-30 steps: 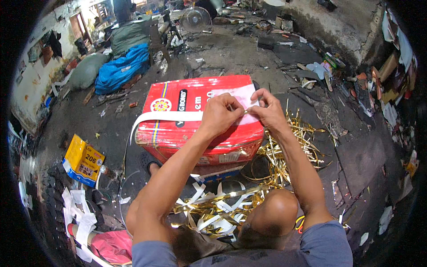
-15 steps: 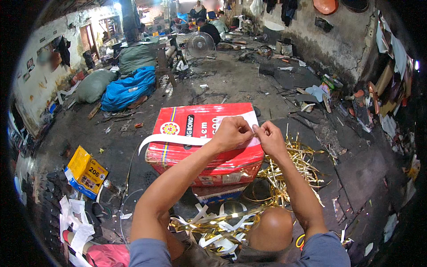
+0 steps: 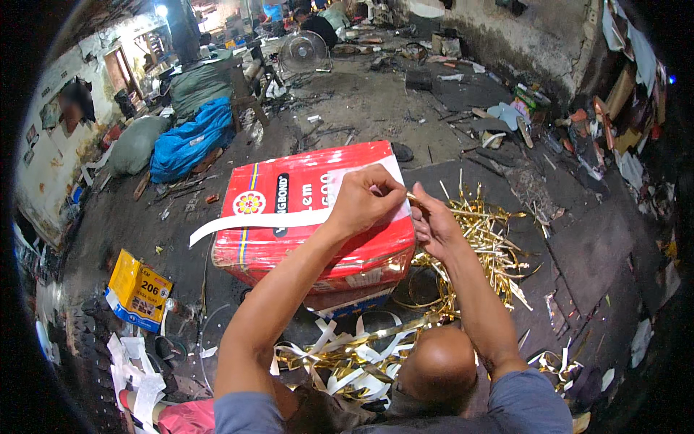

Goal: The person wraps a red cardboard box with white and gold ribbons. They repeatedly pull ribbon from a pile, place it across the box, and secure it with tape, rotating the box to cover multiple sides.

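A red cardboard box [image 3: 289, 253] stands in front of my knees, with printing and a flower emblem on its top. Across it lies a long white strip [image 3: 260, 220], its free end curving past the box's left edge. My left hand [image 3: 367, 199] is closed on the strip over the box's right part, fingertips pinched together. Close beside it, my right hand [image 3: 436, 223] is closed too, thumb and finger pinching a small gold-coloured strip end [image 3: 411, 196] at the fingertips of both hands. A pale sheet lies under my hands on the box top, partly hidden.
Tangled gold strips [image 3: 488, 249] lie right of the box; gold and white strips [image 3: 354, 365] pile up between my legs. A yellow carton [image 3: 139, 291] and white scraps [image 3: 134, 372] are at left. Farther off are a blue sack [image 3: 191, 141], a fan [image 3: 306, 52] and a person.
The view has shifted, so the box appears lower and farther left. My hands stay close together over its right part; the right hand has turned and its lower fingers now show.
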Demonstrator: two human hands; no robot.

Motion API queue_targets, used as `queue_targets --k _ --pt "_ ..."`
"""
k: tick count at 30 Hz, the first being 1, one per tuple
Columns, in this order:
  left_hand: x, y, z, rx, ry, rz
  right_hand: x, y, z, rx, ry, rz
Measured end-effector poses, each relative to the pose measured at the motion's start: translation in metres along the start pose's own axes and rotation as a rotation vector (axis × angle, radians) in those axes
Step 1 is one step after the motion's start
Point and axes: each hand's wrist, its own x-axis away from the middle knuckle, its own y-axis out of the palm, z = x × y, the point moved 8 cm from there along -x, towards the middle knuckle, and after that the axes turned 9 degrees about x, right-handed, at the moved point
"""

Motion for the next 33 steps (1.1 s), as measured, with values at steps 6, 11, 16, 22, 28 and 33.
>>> queue_targets --k 6,11,16,22,28,33 --pt "-0.001 0.003 -0.002 0.069 -0.017 0.012 -0.018 0.001 -0.091 1.067 -0.259 0.353" --pt "0.001 -0.002 -0.001 0.016 0.056 0.045 -0.038 0.015 -0.088 1.512 -0.499 0.543" --pt "0.003 -0.005 -0.017 0.091 -0.095 0.042 -0.048 -0.016 -0.052 1.084 -0.568 0.513" --pt "0.000 -0.005 -0.022 0.131 -0.126 0.036 -0.061 -0.045 -0.001 0.972 -0.529 0.529" --pt "-0.003 -0.002 -0.024 0.100 -0.145 0.034 -0.081 -0.109 0.080 1.003 -0.494 0.544" --pt "0.007 -0.012 -0.026 0.081 -0.130 0.067 -0.073 -0.129 0.156 0.832 -0.329 0.446"
